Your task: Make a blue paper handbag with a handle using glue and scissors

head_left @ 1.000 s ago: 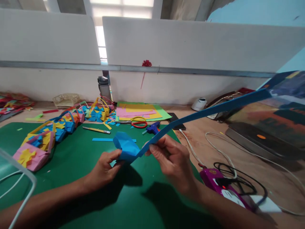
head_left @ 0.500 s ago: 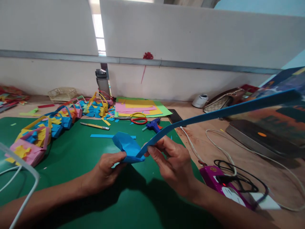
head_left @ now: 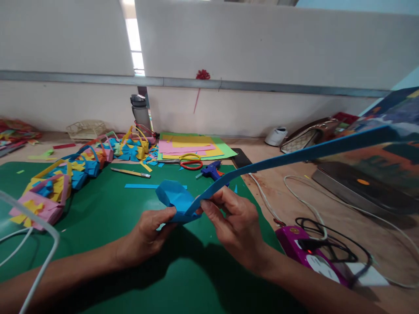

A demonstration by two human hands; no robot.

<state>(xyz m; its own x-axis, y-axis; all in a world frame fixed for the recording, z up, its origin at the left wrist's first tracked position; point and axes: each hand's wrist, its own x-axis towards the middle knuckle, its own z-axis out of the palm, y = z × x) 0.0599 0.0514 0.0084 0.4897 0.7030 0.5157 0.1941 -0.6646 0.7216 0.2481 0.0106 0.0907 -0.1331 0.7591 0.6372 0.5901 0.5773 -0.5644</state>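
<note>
I'm holding a blue strip (head_left: 284,160) against a blue box (head_left: 175,196) above the green mat (head_left: 104,205).

With my left hand (head_left: 150,233) I'm pinching the box at its left side, fingers clamping on the paper; with my right hand (head_left: 237,226) I'm gripping the strip near its lower end, which is touching the box's right side, while its long end is rising rightward. Beyond, a glue gun (head_left: 211,170), scissors (head_left: 191,165) and a cutter (head_left: 131,172) are lying on the bench (head_left: 273,170).
</note>
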